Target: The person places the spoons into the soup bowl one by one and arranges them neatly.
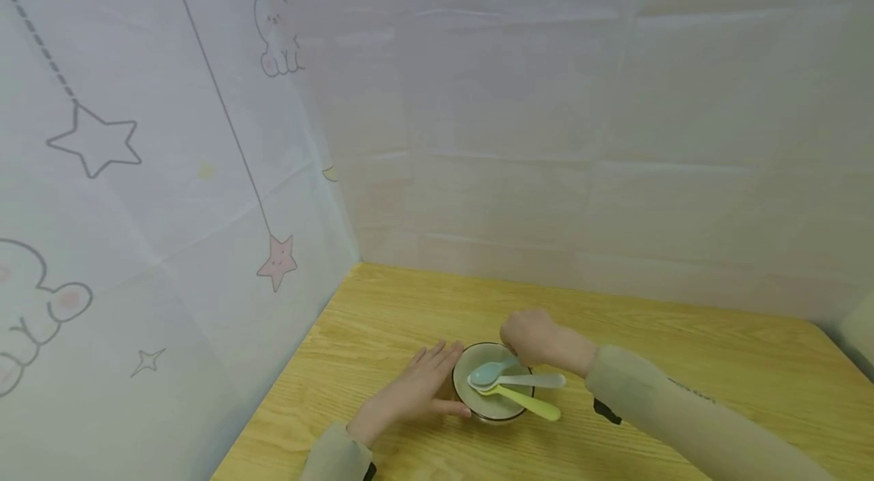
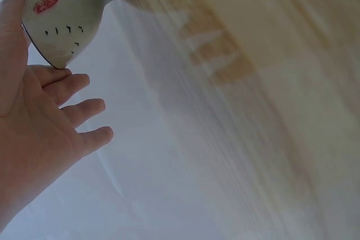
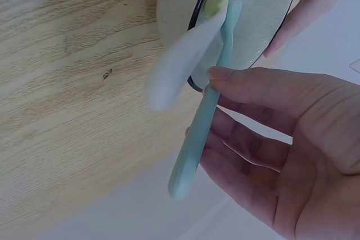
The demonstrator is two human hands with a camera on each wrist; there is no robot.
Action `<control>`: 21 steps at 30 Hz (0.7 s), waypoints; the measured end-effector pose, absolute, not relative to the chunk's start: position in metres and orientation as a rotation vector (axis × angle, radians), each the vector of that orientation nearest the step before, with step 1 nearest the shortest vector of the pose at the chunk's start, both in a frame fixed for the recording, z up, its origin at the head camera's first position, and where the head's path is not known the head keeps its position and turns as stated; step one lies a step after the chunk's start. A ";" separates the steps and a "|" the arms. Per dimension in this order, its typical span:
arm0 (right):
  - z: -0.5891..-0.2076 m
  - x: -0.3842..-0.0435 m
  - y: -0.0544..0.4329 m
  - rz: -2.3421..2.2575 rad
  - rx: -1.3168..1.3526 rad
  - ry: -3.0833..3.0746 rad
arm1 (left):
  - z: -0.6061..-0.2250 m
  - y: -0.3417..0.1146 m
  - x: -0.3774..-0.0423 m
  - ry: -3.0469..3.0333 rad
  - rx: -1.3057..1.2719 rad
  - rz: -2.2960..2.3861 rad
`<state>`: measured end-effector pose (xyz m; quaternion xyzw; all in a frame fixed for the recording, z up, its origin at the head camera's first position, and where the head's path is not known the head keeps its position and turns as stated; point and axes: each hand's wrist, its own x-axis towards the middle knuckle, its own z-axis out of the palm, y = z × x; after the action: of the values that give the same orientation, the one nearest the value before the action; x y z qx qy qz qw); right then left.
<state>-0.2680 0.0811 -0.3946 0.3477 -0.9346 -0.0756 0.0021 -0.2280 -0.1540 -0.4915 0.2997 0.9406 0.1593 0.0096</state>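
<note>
A pale bowl (image 1: 488,407) with a dark rim stands on the table, holding three spoons. My left hand (image 1: 423,386) lies along its left side, fingers spread and fairly straight, thumb and index finger touching the bowl. Painted red and green marks show on the bowl's outside in the left wrist view. With my right hand (image 3: 270,127) I pinch the handle of a light-blue spoon (image 3: 194,144), thumb on top and fingers beneath. That spoon's head is inside the bowl. Beside it, a white spoon (image 1: 549,381) and a yellow-green spoon (image 1: 536,403) lean out over the right rim.
The wood-grain table (image 1: 614,314) reaches back to a pale cloth wall (image 1: 546,162). On the left, close along the table's edge, hangs another cloth (image 1: 171,253) printed with stars and animals.
</note>
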 end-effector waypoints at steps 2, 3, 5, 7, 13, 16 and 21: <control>-0.394 -0.268 0.081 -0.247 1.106 -2.920 | -0.491 -0.154 -0.228 2.937 0.939 0.498; -0.395 -0.268 0.080 -0.251 1.109 -2.918 | -0.491 -0.154 -0.228 2.936 0.939 0.500; -0.396 -0.268 0.080 -0.253 1.124 -2.901 | -0.491 -0.154 -0.228 2.938 0.941 0.498; -0.396 -0.268 0.080 -0.258 1.141 -2.883 | -0.491 -0.154 -0.228 2.938 0.943 0.499; -0.398 -0.268 0.078 -0.264 1.143 -2.893 | -0.491 -0.154 -0.228 2.936 0.942 0.498; -0.399 -0.269 0.078 -0.254 1.132 -2.922 | -0.491 -0.154 -0.229 2.934 0.935 0.494; -0.401 -0.268 0.077 -0.243 1.121 -2.950 | -0.491 -0.154 -0.228 2.928 0.923 0.489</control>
<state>-0.2683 0.0771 -0.4008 0.3542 -0.9319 -0.0769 -0.0117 -0.2280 -0.1536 -0.4914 0.2969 0.9417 0.1574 0.0163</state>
